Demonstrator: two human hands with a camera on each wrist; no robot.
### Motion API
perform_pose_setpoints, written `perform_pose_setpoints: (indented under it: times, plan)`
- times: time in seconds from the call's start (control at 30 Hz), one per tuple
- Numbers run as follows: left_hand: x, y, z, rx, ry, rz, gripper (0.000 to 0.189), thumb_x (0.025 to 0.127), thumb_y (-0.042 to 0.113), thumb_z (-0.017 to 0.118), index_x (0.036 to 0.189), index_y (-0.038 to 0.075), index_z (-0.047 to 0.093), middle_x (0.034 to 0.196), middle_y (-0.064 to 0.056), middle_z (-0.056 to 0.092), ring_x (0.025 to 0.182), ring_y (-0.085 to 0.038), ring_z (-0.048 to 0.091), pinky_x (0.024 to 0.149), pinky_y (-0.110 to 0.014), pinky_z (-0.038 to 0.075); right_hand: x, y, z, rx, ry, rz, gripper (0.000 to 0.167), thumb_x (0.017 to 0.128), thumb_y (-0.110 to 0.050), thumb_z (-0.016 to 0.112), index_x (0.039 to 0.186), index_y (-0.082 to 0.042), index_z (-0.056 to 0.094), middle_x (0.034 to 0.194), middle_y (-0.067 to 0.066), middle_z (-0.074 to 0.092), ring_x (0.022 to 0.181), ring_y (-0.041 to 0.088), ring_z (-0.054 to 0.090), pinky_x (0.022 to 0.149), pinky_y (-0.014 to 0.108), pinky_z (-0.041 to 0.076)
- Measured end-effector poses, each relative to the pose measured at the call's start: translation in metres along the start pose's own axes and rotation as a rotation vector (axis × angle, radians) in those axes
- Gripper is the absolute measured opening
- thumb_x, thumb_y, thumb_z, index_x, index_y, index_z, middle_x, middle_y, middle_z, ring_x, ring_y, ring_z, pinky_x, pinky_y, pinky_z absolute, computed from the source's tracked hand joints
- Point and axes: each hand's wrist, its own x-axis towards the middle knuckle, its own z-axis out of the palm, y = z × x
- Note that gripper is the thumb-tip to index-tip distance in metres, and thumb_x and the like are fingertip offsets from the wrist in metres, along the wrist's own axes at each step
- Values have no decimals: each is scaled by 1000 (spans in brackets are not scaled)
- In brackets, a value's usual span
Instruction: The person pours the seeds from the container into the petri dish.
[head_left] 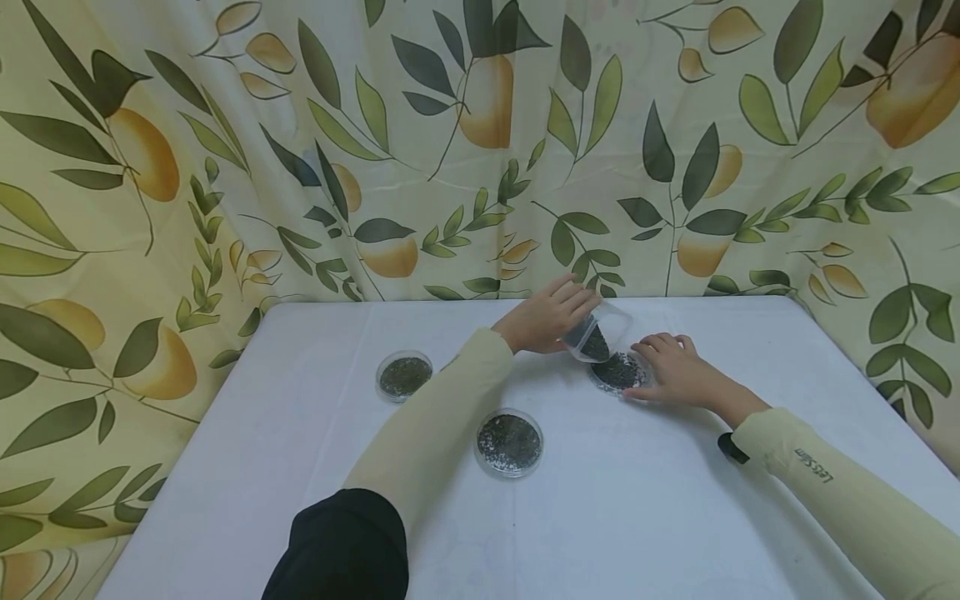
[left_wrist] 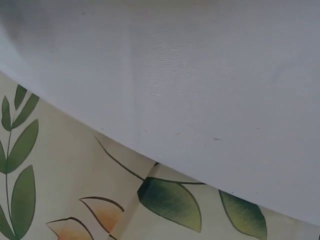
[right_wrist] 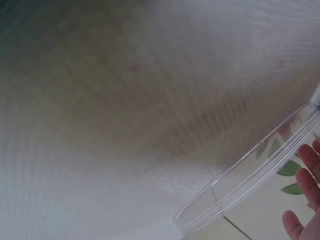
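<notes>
In the head view my left hand (head_left: 551, 315) grips a clear plastic cup (head_left: 581, 335), tilted with its mouth toward the right. Dark granules (head_left: 597, 344) lie in its lower side. Right below is a clear round petri dish (head_left: 618, 372) with dark granules and white specks. My right hand (head_left: 678, 371) holds that dish at its right side, thumb at the near edge and fingers at the far edge. The left wrist view catches no hand. In the right wrist view, fingers (right_wrist: 309, 182) show at the right beside a clear rim (right_wrist: 245, 167).
Two more petri dishes hold dark granules: one (head_left: 404, 376) at the left and another (head_left: 509, 443) nearer, with white specks in it. My left forearm reaches between them. A white cloth covers the table (head_left: 262, 467); a leaf-and-fruit patterned curtain (head_left: 450, 208) hangs behind.
</notes>
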Motion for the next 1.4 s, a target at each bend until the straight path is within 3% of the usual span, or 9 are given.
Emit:
perform_pose_setpoints:
  times: [0.3, 0.6, 0.87, 1.07, 1.4]
  plan:
    - [-12, -8, 8, -84, -86, -108, 87, 76, 61, 63, 138, 5, 39, 135, -5, 48, 128, -21, 41, 118, -38, 21, -1, -4, -3, 2, 1, -4, 87, 73, -63, 66, 126, 4, 52, 124, 24, 53, 120, 40, 42, 95, 66, 27]
    - [-25, -13, 15, -249, -145, -264, 93, 71, 63, 67, 137, 5, 40, 133, -7, 50, 127, -20, 43, 118, -37, 21, 0, -2, -3, 10, -1, -11, 86, 74, -61, 67, 126, 5, 51, 125, 25, 52, 120, 41, 42, 95, 65, 26]
    - [-33, -15, 25, -318, -164, -357, 89, 68, 63, 70, 133, 7, 43, 128, -5, 53, 123, -20, 47, 113, -37, 30, 3, 3, -1, 7, -14, -7, 88, 74, -65, 64, 127, 4, 51, 127, 25, 51, 122, 41, 41, 97, 66, 25]
    - [-39, -17, 30, -373, -188, -437, 92, 66, 66, 70, 133, 8, 43, 131, -4, 52, 126, -20, 46, 113, -35, 29, 4, 4, 0, 0, -8, -11, 87, 74, -65, 64, 127, 3, 51, 127, 25, 51, 122, 41, 41, 97, 67, 25]
    - [-49, -22, 34, -511, -299, -594, 98, 64, 66, 72, 137, 8, 41, 136, -6, 49, 130, -23, 43, 113, -38, 30, 4, 3, 0, 11, -12, -5, 87, 74, -64, 65, 127, 3, 51, 127, 25, 51, 122, 42, 41, 97, 66, 25]
